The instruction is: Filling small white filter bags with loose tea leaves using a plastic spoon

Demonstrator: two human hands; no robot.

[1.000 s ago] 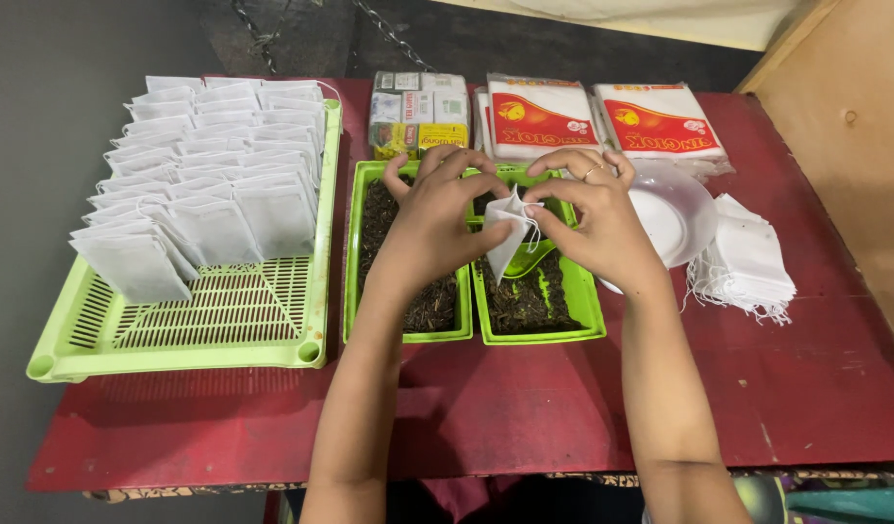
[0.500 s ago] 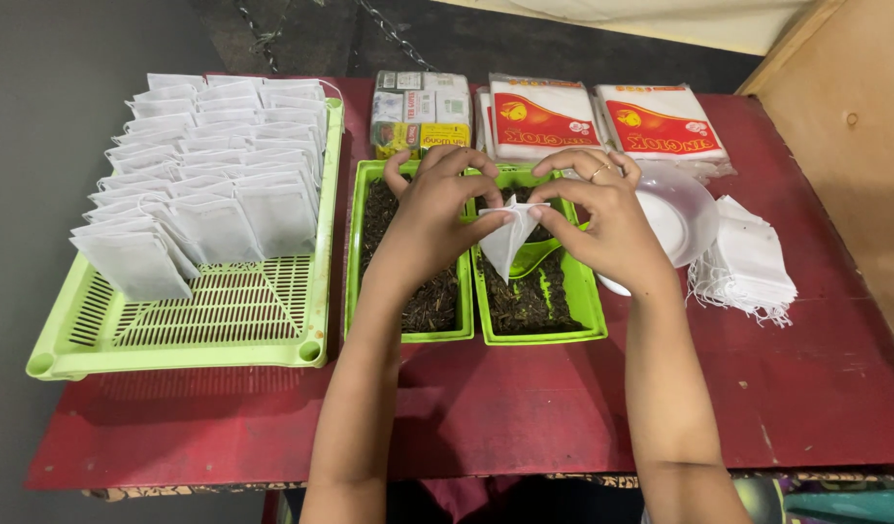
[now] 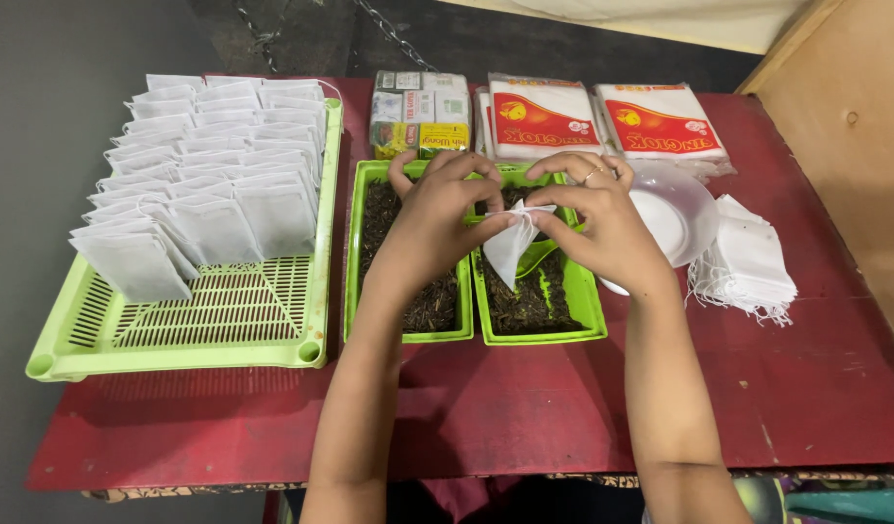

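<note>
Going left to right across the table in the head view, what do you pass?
Slotted green tray of filled white bags → left green tray of loose tea → right green tray, white bag held above it → white bowl → stack of empty bags.

Since a second ago, the small white paper filter bag [image 3: 511, 250] held over the right-hand green plastic tray of dark loose leaves [image 3: 534, 291] has changed shape. Then it looked crumpled and bunched between the fingers; half a second ago it had opened into a flat hanging pouch; now it hangs as a smoother pointed pouch, its tip lower toward that tray. The left hand [image 3: 437, 213] and the right hand [image 3: 602, 218] have drawn slightly closer at the bag's top edge above the tray, fingertips pinching it from both sides.
</note>
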